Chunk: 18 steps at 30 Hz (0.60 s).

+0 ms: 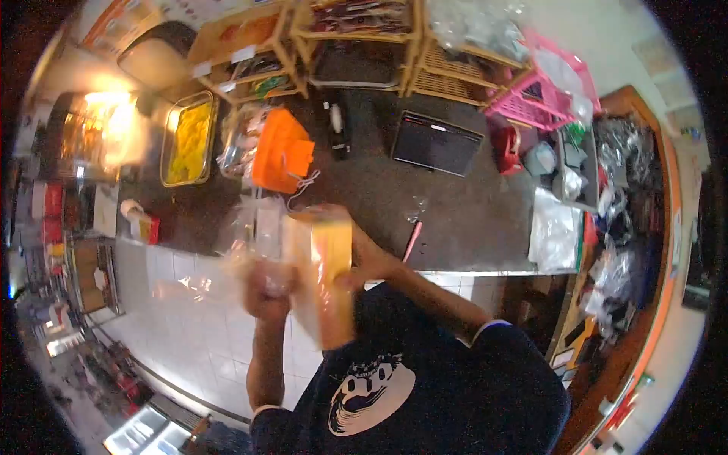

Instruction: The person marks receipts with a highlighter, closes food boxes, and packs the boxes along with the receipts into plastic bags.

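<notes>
A yellow-orange box (327, 273) with a shiny surface is held upright in front of my chest, slightly blurred. My right hand (368, 262) is closed around its right side. To the left of the box, my left hand (270, 287) is closed and smeared by motion. Clear plastic packaging (262, 231) rises from its fingers, and its contents are too blurred to make out. Beyond my hands stands an orange basket (280, 152) with a white cord (305, 182) beside it.
On the dark table (364, 205) are a glass dish of yellow pieces (189, 142), a black tablet-like device (437, 142), a pink pen (413, 240) and plastic bags (555, 231). Wooden racks (356, 38) and a pink basket (542, 83) line the back. A bright lamp (114, 121) glows at left.
</notes>
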Each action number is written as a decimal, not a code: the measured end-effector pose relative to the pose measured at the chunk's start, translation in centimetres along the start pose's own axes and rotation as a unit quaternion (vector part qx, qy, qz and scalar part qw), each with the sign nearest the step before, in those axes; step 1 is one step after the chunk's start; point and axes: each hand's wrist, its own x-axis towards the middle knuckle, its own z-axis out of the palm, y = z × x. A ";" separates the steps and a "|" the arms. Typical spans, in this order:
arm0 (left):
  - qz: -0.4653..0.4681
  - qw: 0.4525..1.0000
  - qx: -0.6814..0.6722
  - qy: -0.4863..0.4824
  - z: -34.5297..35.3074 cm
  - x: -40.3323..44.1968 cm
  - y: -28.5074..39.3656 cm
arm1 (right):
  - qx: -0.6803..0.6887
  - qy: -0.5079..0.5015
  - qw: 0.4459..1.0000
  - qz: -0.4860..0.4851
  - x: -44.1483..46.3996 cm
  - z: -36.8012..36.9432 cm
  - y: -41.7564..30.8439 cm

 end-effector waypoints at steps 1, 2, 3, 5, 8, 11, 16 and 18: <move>0.005 0.993 -0.108 0.053 2.0 0.6 2.8 | -0.173 0.038 0.978 -0.109 0.0 0.5 -2.8; 0.002 0.977 -0.188 0.099 3.7 0.9 5.3 | -0.268 0.005 0.953 -0.143 -0.7 1.2 -4.5; 0.003 0.968 -0.218 0.126 4.8 0.5 7.4 | -0.360 -0.028 0.917 -0.171 -1.7 1.8 -5.6; 0.000 0.969 -0.138 0.206 5.8 -1.3 9.8 | -0.275 -0.027 0.938 -0.211 -3.2 1.6 -6.8; 0.173 0.959 0.224 -0.009 2.5 -4.3 10.7 | -0.230 0.004 0.941 -0.248 -3.6 0.2 -6.8; 0.210 0.829 0.456 -0.245 2.5 -2.3 10.6 | -0.169 0.036 0.977 -0.125 -3.3 0.5 1.0; 0.123 0.775 0.496 -0.372 4.3 2.8 6.8 | 0.408 -0.030 0.898 0.164 -3.3 -0.9 8.1; 0.089 0.801 0.470 -0.360 4.2 4.0 5.8 | 0.486 -0.045 0.855 0.175 -3.4 -0.8 14.6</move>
